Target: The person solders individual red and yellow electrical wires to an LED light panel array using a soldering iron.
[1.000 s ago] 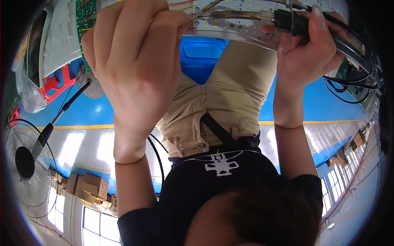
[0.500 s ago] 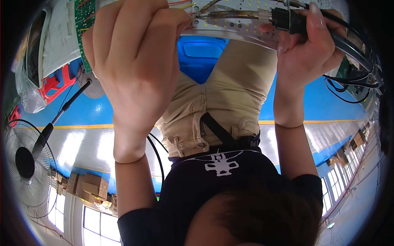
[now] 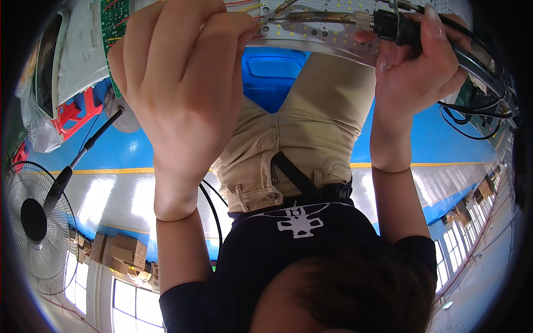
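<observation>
My right hand [image 3: 419, 72] grips a soldering iron [image 3: 402, 30] by its black handle. The iron's darkened metal shaft points left, and its tip is close to my left fingertips. A bracket on the iron carries a second thin metal rod, slanting toward the same spot. My left hand [image 3: 186, 83] is closed in a pinch at the near edge of a white LED board [image 3: 327, 36] dotted with small yellow squares. A thin wire end shows at the pinch; the fingers hide most of it. Red and yellow wires [image 3: 252, 7] run just behind my left hand.
A green circuit board [image 3: 114, 33] with wires lies left of my left hand. Black cables [image 3: 483, 116] hang at the right. Below are a blue stool [image 3: 272, 69], a red plastic stool [image 3: 80, 114] and a standing fan [image 3: 39, 222] at the left. Cardboard boxes [image 3: 125, 252] stand farther off.
The soldering iron and my right hand have shifted very slightly to the right. My left hand keeps its pinch, almost still.
</observation>
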{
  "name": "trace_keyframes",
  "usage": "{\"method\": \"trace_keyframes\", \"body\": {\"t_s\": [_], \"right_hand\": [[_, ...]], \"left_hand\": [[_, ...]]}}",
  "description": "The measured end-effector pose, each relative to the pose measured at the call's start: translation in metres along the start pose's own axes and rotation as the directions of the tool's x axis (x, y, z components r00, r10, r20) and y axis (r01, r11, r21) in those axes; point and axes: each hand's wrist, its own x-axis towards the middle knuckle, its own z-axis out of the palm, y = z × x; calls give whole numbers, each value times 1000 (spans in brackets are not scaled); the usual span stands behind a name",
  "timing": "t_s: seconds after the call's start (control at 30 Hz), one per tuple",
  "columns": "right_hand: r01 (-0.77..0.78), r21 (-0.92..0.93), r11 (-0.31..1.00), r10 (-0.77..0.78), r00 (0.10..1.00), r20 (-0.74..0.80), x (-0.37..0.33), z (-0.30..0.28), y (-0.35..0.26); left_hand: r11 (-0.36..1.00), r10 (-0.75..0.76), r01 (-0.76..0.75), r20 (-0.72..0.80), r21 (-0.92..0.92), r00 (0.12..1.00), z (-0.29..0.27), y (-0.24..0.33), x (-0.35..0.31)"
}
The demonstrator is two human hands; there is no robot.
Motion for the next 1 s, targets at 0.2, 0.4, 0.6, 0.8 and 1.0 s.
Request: {"method": "trace_keyframes", "body": {"t_s": [0.2, 0.4, 0.6, 0.8, 1.0], "right_hand": [[-37, 83, 996, 49, 988, -145, 16, 10, -23], [61, 215, 975, -2, 965, -262, 5, 26, -6], [90, 252, 964, -1, 943, -334, 13, 31, -11], [54, 166, 985, -28, 987, -156, 12, 16, -10], [161, 241, 957, -88, 954, -288, 10, 29, -2]], "left_hand": [[1000, 4, -4, -11, -6, 1000, -2, 1, 0], [1000, -1, 1, -24, -16, 1000, 0, 0, 0], [1000, -10, 8, -108, -17, 994, -3, -5, -5], [999, 30, -36, -209, -22, 977, -4, -15, -13], [1000, 24, -23, -234, 6, 972, -5, -15, -18]]}}
